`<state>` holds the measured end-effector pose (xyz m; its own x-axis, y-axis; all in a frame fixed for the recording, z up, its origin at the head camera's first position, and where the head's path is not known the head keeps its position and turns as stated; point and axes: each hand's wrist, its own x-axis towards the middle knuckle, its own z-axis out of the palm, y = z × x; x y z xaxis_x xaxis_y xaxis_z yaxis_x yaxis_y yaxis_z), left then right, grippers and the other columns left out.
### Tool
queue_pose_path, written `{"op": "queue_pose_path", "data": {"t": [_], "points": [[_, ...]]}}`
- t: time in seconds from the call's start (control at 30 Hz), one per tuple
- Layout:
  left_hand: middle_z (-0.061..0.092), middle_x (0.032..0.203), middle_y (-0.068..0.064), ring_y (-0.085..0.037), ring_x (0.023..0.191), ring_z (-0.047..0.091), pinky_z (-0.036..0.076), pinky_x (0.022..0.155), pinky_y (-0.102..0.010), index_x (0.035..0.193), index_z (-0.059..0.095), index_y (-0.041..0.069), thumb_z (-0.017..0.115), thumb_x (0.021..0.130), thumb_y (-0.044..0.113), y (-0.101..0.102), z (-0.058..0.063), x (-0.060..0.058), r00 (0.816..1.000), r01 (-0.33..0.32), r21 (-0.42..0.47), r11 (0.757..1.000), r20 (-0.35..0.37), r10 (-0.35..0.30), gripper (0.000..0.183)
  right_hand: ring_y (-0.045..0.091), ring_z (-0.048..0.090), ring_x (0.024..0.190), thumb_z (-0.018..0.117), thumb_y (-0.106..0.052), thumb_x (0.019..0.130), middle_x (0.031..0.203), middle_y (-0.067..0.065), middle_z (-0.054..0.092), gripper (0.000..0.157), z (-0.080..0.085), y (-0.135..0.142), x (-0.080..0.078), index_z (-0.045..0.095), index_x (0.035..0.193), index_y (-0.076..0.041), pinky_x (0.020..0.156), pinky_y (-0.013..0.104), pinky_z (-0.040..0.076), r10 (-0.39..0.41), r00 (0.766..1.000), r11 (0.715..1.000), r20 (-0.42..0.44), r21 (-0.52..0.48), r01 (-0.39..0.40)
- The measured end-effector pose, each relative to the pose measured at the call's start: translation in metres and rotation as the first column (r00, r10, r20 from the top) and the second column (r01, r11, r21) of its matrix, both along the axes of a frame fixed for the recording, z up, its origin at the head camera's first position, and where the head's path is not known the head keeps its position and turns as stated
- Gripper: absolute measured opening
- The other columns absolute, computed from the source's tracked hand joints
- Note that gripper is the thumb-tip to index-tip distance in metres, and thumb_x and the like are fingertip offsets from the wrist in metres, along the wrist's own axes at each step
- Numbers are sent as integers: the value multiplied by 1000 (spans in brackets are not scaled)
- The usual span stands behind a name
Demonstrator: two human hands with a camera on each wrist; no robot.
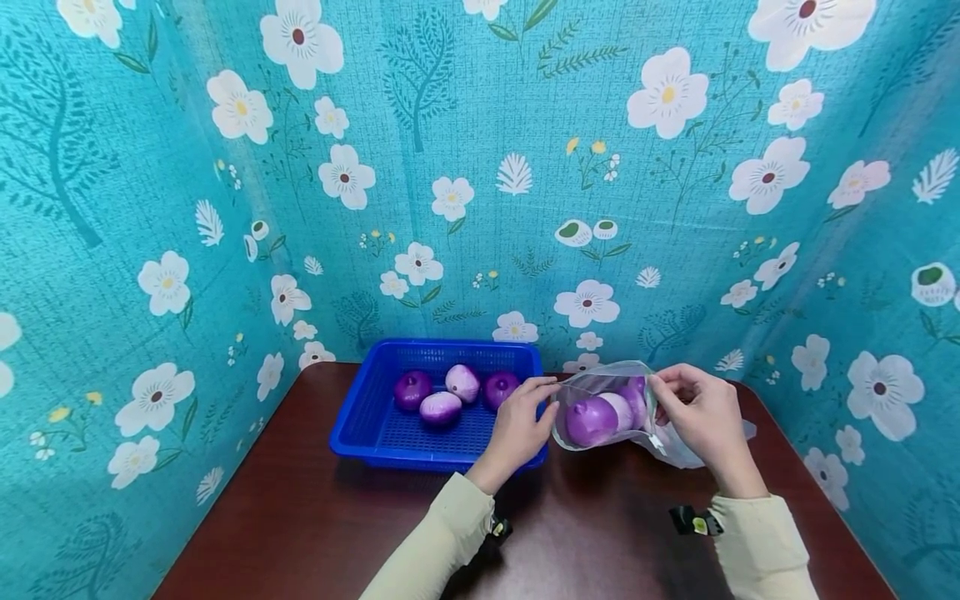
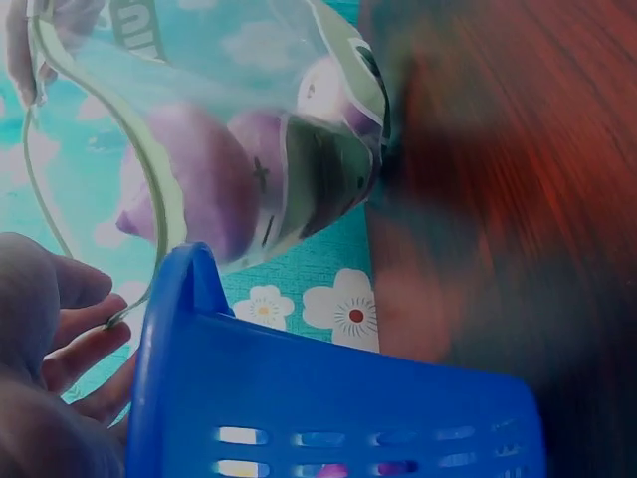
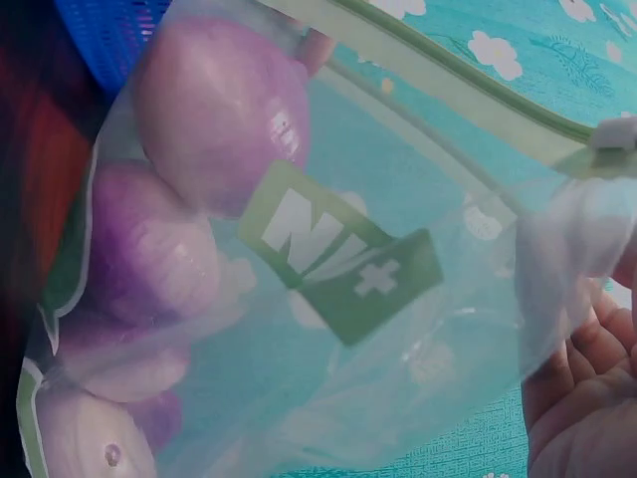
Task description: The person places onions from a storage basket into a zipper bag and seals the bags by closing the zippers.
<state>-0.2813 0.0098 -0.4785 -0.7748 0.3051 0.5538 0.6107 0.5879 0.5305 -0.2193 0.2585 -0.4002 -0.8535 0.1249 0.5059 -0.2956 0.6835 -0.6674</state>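
A clear resealable bag (image 1: 637, 437) lies on its side with its mouth spread open toward the left. Inside it are several purple onions (image 1: 592, 419), bunched toward the bag's bottom in the right wrist view. My left hand (image 1: 517, 421) pinches the left corner of the mouth; the bag's green zip edge (image 2: 164, 199) runs down to its fingertips. With thumb and fingers my right hand (image 1: 697, 412) grips the opposite end of the mouth. Near that hand sits a pale zip slider (image 3: 615, 133). Green printed labels (image 3: 338, 254) show on the plastic.
A blue plastic basket (image 1: 352, 425) stands left of the bag, its right rim partly behind my left hand. Several purple-and-white onions (image 1: 440, 408) lie in it. Both stand on a dark brown table (image 1: 300, 517), with a turquoise flowered cloth (image 1: 450, 267) hanging behind and at the sides.
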Motion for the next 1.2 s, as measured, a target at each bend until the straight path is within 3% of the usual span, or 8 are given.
{"op": "queue_pose_path", "data": {"t": [0.17,0.4,0.83,1.03,1.2], "points": [[65,138,-1,-19,124,66,56,100,-33,131,71,10,67,101,16,-2,2,-1,999,28,30,999,16,-28,32,6,62,54,73,-23,99,71,8,71,20,-2,0,0,74,97,-4,51,21,51,1,1000,1000,9,-8,0],[65,138,-8,-20,108,71,60,87,-29,132,69,5,66,100,10,-8,4,-5,997,80,98,992,6,-81,32,6,62,56,71,-25,100,74,9,73,22,-5,3,2,75,100,-3,52,22,52,-19,999,1000,48,7,18],[55,146,-13,-24,120,65,59,94,-29,141,61,2,64,102,11,-14,37,3,976,207,240,949,19,-218,39,6,55,60,75,-21,97,79,11,73,17,4,9,9,76,99,-4,51,17,49,-76,997,997,-34,18,76],[54,147,-14,-26,120,65,59,94,-29,140,60,0,64,102,8,-16,38,1,974,215,241,946,12,-224,39,6,55,60,75,-21,97,78,11,72,17,2,8,10,76,98,-4,52,16,49,-79,996,997,-33,14,79],[50,151,-10,-25,125,63,58,95,-27,146,55,3,65,102,9,-16,43,2,970,233,218,948,10,-241,46,5,56,58,76,-18,96,75,9,71,14,4,6,11,77,97,-4,53,14,49,-69,994,998,-81,5,70]]}}
